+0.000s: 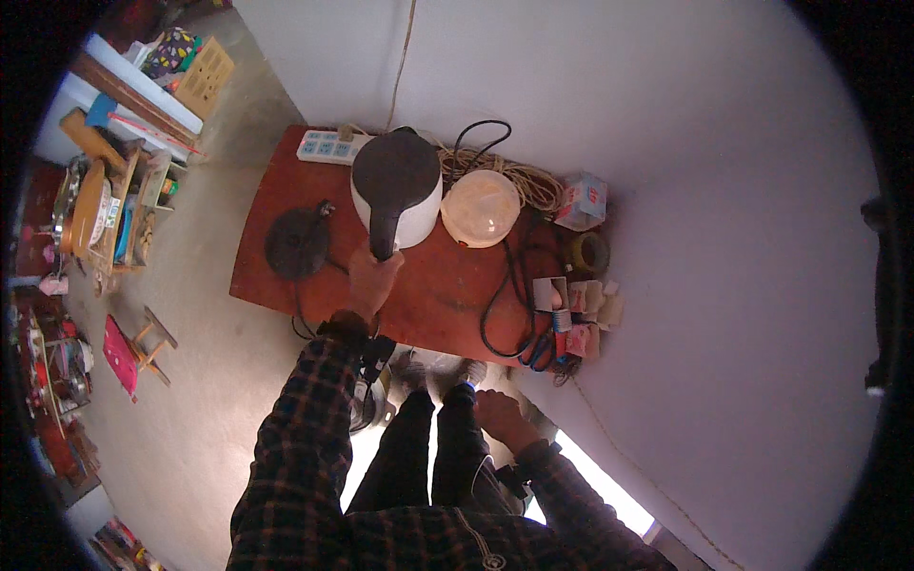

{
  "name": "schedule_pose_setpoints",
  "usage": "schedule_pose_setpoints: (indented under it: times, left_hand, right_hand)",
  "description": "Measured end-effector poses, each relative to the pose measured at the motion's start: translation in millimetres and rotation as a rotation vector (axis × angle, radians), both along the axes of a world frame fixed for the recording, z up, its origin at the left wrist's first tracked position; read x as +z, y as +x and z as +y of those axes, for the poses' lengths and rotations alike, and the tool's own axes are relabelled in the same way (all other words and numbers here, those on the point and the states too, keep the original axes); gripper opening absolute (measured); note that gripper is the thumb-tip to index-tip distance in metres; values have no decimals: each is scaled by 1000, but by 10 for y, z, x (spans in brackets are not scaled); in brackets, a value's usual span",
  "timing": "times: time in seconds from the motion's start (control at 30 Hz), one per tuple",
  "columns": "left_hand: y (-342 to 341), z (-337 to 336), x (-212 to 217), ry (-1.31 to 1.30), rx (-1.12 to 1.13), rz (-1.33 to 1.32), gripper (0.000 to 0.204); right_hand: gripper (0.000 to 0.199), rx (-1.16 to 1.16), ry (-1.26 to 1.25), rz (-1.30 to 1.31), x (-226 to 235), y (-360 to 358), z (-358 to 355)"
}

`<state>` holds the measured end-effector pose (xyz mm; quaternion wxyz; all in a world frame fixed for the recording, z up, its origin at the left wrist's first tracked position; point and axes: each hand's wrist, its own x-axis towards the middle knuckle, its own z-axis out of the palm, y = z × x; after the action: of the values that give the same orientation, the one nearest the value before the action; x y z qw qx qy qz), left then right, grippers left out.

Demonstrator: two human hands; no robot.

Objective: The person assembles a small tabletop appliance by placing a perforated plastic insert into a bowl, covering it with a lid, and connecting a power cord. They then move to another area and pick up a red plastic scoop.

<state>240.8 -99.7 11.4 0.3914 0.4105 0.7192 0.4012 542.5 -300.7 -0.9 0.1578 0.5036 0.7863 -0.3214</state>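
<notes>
A white electric kettle (419, 221) with a dark lid and a dark handle stands at the back middle of a reddish-brown table (428, 300). My left hand (374, 278) is closed around the handle's near end. Left of the kettle lies its round black base (297, 244), with a plug on its cord. Just to the right sits a round cream appliance (481, 207) with a clear domed lid. My right hand (505, 419) hangs low beside my leg, off the table's front edge. Its fingers look curled; whatever they may hold is hidden.
A white power strip (328, 147) lies by the wall behind the kettle. Coiled cable (519, 181), a clear box (582, 202), a tape roll (589, 252) and small open cartons (581, 319) crowd the right end. A pink-topped stool (122, 357) stands on the floor leftward.
</notes>
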Motion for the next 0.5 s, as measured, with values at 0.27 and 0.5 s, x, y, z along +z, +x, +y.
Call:
schedule_pose_setpoints:
  times: [0.27,0.5]
  left_hand:
    - [-55,65,2,115,-37,-44,17]
    - [-125,-170,-93,153,-133,116,42]
  right_hand:
    - [25,-12,-96,-54,-23,2,-171]
    - [24,12,-13,39,-41,-10,-260]
